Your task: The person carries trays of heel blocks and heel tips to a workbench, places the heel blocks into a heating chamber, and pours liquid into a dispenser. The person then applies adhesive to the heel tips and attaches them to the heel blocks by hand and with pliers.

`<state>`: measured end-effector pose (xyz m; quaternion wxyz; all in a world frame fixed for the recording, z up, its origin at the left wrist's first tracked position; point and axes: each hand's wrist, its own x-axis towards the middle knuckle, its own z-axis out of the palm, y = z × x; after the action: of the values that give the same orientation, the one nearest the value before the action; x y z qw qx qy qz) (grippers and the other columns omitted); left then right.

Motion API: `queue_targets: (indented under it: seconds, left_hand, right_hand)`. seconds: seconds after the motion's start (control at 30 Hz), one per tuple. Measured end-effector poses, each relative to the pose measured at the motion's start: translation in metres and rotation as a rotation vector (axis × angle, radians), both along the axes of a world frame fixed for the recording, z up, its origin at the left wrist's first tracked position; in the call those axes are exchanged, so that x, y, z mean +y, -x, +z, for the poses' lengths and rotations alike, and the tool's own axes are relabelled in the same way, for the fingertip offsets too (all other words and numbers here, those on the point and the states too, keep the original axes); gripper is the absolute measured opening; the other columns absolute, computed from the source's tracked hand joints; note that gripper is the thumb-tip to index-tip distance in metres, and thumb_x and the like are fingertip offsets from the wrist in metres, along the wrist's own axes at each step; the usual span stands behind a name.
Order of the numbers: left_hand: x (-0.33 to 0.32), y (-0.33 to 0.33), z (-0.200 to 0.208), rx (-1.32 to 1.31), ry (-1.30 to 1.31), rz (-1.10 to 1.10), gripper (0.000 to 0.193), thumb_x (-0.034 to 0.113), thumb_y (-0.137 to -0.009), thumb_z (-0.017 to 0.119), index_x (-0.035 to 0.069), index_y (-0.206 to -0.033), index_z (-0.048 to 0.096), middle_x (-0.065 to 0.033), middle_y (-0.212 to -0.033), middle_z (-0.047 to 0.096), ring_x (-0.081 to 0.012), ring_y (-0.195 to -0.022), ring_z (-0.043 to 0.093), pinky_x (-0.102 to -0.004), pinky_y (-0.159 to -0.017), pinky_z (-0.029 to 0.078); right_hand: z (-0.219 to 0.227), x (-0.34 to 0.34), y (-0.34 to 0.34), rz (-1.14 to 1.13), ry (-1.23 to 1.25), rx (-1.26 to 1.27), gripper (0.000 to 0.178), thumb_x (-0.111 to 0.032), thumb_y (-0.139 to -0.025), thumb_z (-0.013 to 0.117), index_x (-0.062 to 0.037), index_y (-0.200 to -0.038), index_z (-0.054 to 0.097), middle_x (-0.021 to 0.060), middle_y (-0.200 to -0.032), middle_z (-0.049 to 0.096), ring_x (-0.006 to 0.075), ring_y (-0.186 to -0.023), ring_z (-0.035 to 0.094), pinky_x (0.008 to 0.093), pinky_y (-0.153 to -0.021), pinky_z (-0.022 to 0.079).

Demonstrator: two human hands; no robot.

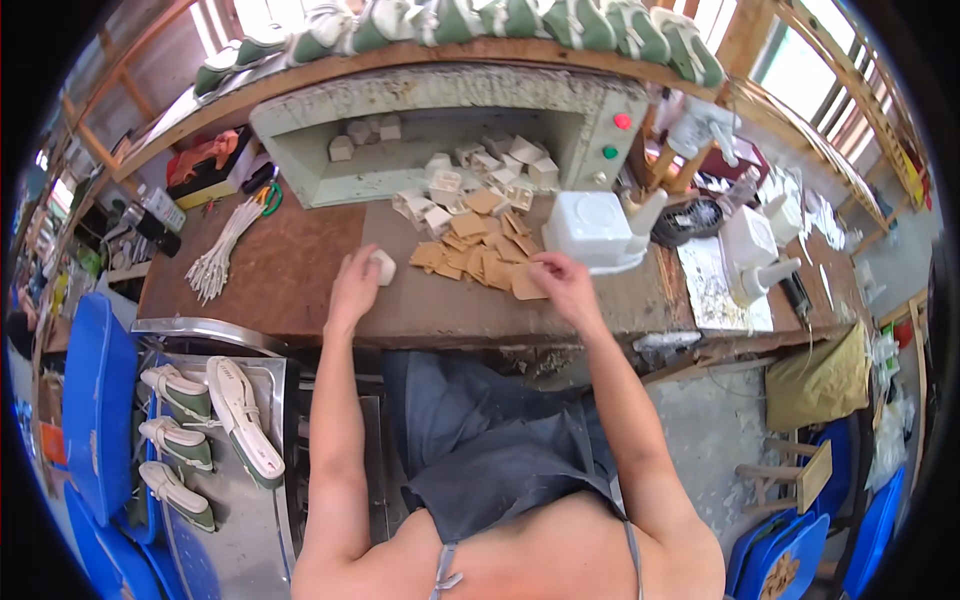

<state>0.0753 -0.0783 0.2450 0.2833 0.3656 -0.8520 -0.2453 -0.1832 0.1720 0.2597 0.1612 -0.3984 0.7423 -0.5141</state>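
My left hand point(353, 288) rests on the brown worktable with its fingers closed against a small white block point(384, 267). The thumb and fingers of my right hand point(567, 288) pinch a flat tan piece point(527, 283) with rounded corners at the near edge of a loose heap. That heap of flat tan pieces point(465, 252) lies between my hands. Just behind it are several white, partly hollow blocks point(447, 183), some spilling out of the opening of a pale green metal housing. A white plastic container point(587, 228) stands to the right of the heap.
The pale green housing point(290, 110) has red and green buttons. Green-and-white shoes point(500, 18) line the shelf above. A bundle of white laces point(228, 245) lies left, near green-handled scissors point(268, 198). More shoes point(240, 410) sit on a metal tray beside blue bins point(98, 410). Bottles point(765, 278) stand right.
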Motion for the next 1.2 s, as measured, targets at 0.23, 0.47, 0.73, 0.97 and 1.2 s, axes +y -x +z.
queue_targets:
  seconds: [0.23,0.47,0.73,0.97,1.2]
  left_hand:
    - [0.026,-0.020,0.004,-0.182,0.050,0.233,0.043,0.035,-0.097,0.041,0.006,-0.127,0.053,-0.0227,-0.117,0.054,-0.0415,-0.110,0.053,-0.0448,-0.089,0.045]
    - [0.038,0.005,-0.003,0.015,0.123,0.237,0.049,0.036,-0.095,0.050,0.005,-0.132,0.047,-0.0225,-0.115,0.054,-0.0413,-0.108,0.052,-0.0486,-0.087,0.045]
    - [0.150,0.123,0.002,0.176,0.473,-0.292,0.034,0.026,-0.078,0.071,0.003,-0.099,0.059,-0.0141,-0.101,0.058,-0.0330,-0.092,0.054,-0.0425,-0.080,0.045]
    - [0.161,0.172,-0.025,-0.011,0.493,-0.319,0.027,0.021,-0.073,0.068,0.007,-0.095,0.062,-0.0118,-0.104,0.055,-0.0285,-0.099,0.051,-0.0391,-0.082,0.043]
    - [0.136,0.138,-0.004,-0.042,0.437,-0.437,0.026,0.016,-0.075,0.069,0.006,-0.099,0.063,-0.0131,-0.112,0.054,-0.0323,-0.113,0.049,-0.0436,-0.091,0.043]
  right_hand:
    - [-0.023,0.087,0.030,-0.356,-0.350,0.479,0.026,-0.025,-0.079,0.070,-0.0043,-0.095,0.070,0.0122,-0.100,0.066,0.0308,-0.084,0.062,0.0401,-0.075,0.050]
    - [-0.017,0.098,0.035,0.028,-0.201,0.644,0.035,-0.030,-0.074,0.074,-0.0022,-0.096,0.070,0.0135,-0.106,0.065,0.0339,-0.095,0.059,0.0405,-0.082,0.048]
    - [0.001,0.094,0.044,0.123,-0.295,0.817,0.035,-0.028,-0.071,0.076,-0.0038,-0.095,0.071,0.0113,-0.106,0.065,0.0299,-0.097,0.057,0.0393,-0.085,0.044]
    - [0.006,0.096,0.059,0.017,-0.137,0.282,0.036,-0.020,-0.071,0.079,-0.0014,-0.100,0.069,0.0131,-0.109,0.066,0.0306,-0.099,0.057,0.0393,-0.089,0.045]
    - [0.092,0.049,0.098,0.034,-0.093,0.624,0.038,-0.011,-0.071,0.079,-0.0024,-0.106,0.068,0.0120,-0.111,0.064,0.0264,-0.102,0.056,0.0349,-0.090,0.045]
